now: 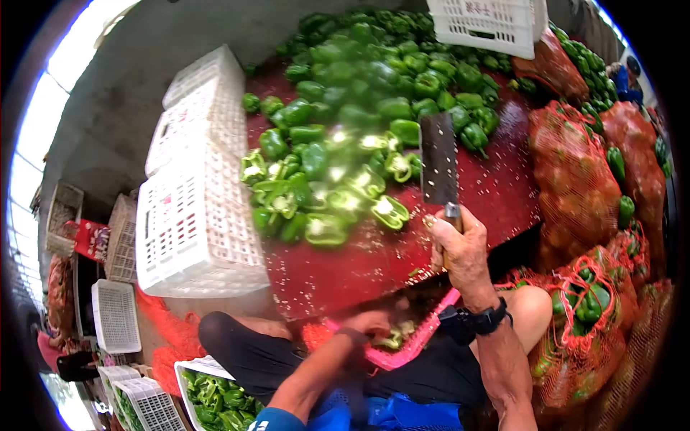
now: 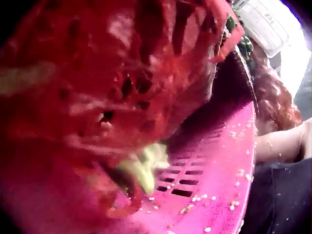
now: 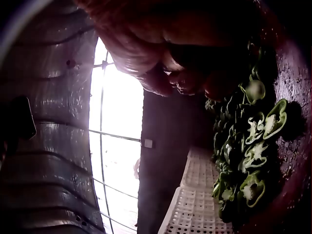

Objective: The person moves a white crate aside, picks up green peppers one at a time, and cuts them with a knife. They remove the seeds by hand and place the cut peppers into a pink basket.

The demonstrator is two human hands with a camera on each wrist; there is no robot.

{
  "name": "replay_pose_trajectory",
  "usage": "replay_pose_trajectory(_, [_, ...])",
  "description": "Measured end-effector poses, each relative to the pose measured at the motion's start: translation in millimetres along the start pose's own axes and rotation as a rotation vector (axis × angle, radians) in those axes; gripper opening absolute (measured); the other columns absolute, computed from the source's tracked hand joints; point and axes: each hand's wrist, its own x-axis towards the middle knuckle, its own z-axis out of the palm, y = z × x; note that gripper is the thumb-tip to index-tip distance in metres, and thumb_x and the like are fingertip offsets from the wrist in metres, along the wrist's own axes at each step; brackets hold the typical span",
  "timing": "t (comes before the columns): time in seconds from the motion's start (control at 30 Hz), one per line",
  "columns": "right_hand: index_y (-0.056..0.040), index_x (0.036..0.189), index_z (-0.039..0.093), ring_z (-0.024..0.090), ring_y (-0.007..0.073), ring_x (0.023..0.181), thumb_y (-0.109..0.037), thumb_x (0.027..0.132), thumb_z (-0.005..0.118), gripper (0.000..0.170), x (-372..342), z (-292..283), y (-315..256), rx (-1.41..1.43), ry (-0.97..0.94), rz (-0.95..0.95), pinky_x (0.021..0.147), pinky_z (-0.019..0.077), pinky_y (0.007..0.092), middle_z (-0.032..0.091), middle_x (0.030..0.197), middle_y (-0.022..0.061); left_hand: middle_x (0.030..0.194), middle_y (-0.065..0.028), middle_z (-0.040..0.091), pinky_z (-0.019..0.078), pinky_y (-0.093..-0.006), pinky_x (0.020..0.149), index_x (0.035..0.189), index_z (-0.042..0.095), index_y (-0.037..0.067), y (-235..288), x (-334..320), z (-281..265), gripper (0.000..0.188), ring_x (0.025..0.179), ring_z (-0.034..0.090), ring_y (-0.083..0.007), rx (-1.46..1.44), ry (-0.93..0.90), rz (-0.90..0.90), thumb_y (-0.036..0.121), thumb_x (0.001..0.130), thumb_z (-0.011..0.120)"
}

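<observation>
My right hand [image 1: 466,255] grips a cleaver [image 1: 438,161] by its handle, the broad blade upright over the red tabletop. In the right wrist view the curled fingers [image 3: 180,83] show at the top, dark. Low in front of my lap, my left hand [image 1: 370,325] is a blur over a pink plastic basket [image 1: 424,336]; I cannot tell whether it holds anything. Pale green pepper cores [image 1: 394,339] lie in the basket beside it. Red mesh [image 2: 122,97] fills much of the left wrist view. Halved green peppers [image 1: 327,230] lie on the red table [image 1: 338,276], left of the cleaver.
Whole green peppers [image 1: 359,72] are heaped behind the halves. Stacked white crates [image 1: 194,208] line the table's left edge, and another crate [image 1: 489,25] stands at the back. Mesh sacks of peppers [image 1: 575,179] crowd the right. A crate of cut peppers [image 1: 215,395] sits lower left.
</observation>
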Motion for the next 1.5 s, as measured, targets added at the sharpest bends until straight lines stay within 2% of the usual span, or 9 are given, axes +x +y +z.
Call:
replay_pose_trajectory(0.2, [-0.0040, 0.089, 0.059, 0.050, 0.0070, 0.044, -0.011, 0.094, 0.068, 0.012, -0.3, 7.8, -0.4, 0.007, 0.002, -0.005, 0.040, 0.0411, 0.0238, 0.054, 0.062, -0.0012, 0.063, -0.0147, 0.053, 0.0440, -0.0402, 0.050, 0.091, 0.062, 0.007, 145.7, -4.1, 0.6, 0.008, 0.055, 0.058, -0.0275, 0.547, 0.258, 0.227, 0.007, 0.084, 0.058])
replay_pose_trajectory(0.3, [-0.0043, 0.089, 0.058, 0.049, 0.0075, 0.042, -0.010, 0.094, 0.068, 0.012, 0.9, 9.2, 1.0, 0.017, 0.015, -0.017, 0.039, 0.0413, 0.0242, 0.054, 0.062, -0.0011, 0.088, -0.0176, 0.071, 0.0560, -0.0405, 0.076, 0.107, 0.069, 0.004, 249.5, -23.2, -21.6, 0.035, 0.083, 0.071, -0.0312, 0.439, 0.297, -0.023, 0.004, 0.072, 0.064])
replay_pose_trajectory(0.5, [-0.0044, 0.090, 0.058, 0.048, 0.0080, 0.040, -0.011, 0.094, 0.069, 0.013, 1.4, 11.4, -3.1, 0.037, 0.019, -0.015, 0.037, 0.0423, 0.0246, 0.054, 0.059, -0.0003, 0.101, -0.0143, 0.070, 0.0576, -0.0364, 0.070, 0.111, 0.065, -0.002, 268.8, -56.8, -80.0, 0.038, 0.081, 0.069, -0.0256, -0.313, 0.536, -0.261, -0.007, 0.074, 0.067])
replay_pose_trajectory(0.63, [-0.0039, 0.088, 0.058, 0.047, 0.0088, 0.040, -0.013, 0.095, 0.068, 0.015, 2.5, 7.4, 2.6, 0.043, 0.015, -0.037, 0.037, 0.0380, 0.0253, 0.053, 0.058, -0.0004, 0.108, -0.0165, 0.067, 0.0592, -0.0300, 0.057, 0.119, 0.063, 0.000, 267.2, -77.4, -96.1, 0.043, 0.083, 0.069, -0.0197, -0.696, 0.837, 0.005, -0.008, 0.078, 0.067])
replay_pose_trajectory(0.73, [-0.0039, 0.087, 0.058, 0.047, 0.0085, 0.041, -0.013, 0.094, 0.069, 0.016, 2.2, 2.2, 1.9, 0.006, 0.026, -0.043, 0.038, 0.0389, 0.0257, 0.053, 0.058, -0.0004, 0.112, -0.0158, 0.066, 0.0631, -0.0294, 0.060, 0.130, 0.059, 0.001, 290.7, -84.1, -83.6, 0.049, 0.081, 0.068, -0.0163, -0.082, 1.173, 0.072, -0.002, 0.083, 0.071])
replay_pose_trajectory(0.9, [-0.0045, 0.093, 0.059, 0.052, 0.0102, 0.044, -0.018, 0.093, 0.071, 0.018, 2.9, -7.6, -3.2, 0.005, 0.036, -0.003, 0.040, 0.0468, 0.0269, 0.053, 0.060, 0.0002, 0.108, -0.0177, 0.071, 0.0593, -0.0358, 0.077, 0.120, 0.067, 0.002, 305.6, -78.3, -39.8, 0.035, 0.092, 0.074, -0.0238, 0.348, 0.774, 0.176, 0.001, 0.085, 0.068])
replay_pose_trajectory(1.0, [-0.0047, 0.092, 0.059, 0.053, 0.0100, 0.044, -0.018, 0.093, 0.072, 0.019, 4.1, -9.3, 0.8, 0.044, 0.033, -0.016, 0.040, 0.0472, 0.0269, 0.054, 0.061, 0.0000, 0.097, -0.0201, 0.071, 0.0568, -0.0446, 0.077, 0.110, 0.068, 0.002, 338.3, -65.5, -14.8, 0.022, 0.085, 0.071, -0.0364, 0.125, 0.212, -0.298, 0.007, 0.088, 0.065])
replay_pose_trajectory(1.13, [-0.0049, 0.093, 0.059, 0.053, 0.0095, 0.045, -0.017, 0.093, 0.072, 0.018, 3.4, -11.8, 2.3, 0.011, 0.047, -0.024, 0.039, 0.0472, 0.0266, 0.054, 0.062, 0.0003, 0.099, -0.0202, 0.070, 0.0565, -0.0451, 0.078, 0.110, 0.068, 0.003, 226.1, -18.7, 18.4, 0.024, 0.087, 0.070, -0.0371, 0.609, 0.320, 0.000, 0.008, 0.087, 0.065])
replay_pose_trajectory(1.5, [-0.0028, 0.094, 0.058, 0.051, 0.0102, 0.042, -0.015, 0.094, 0.071, 0.018, -2.4, -27.1, -4.6, -0.075, 0.106, -0.007, 0.041, 0.0451, 0.0267, 0.054, 0.058, 0.0018, 0.106, -0.0205, 0.068, 0.0558, -0.0466, 0.079, 0.112, 0.067, 0.006, 155.0, 20.5, -21.6, 0.030, 0.091, 0.068, -0.0391, 0.527, 0.206, -0.086, 0.009, 0.082, 0.067])
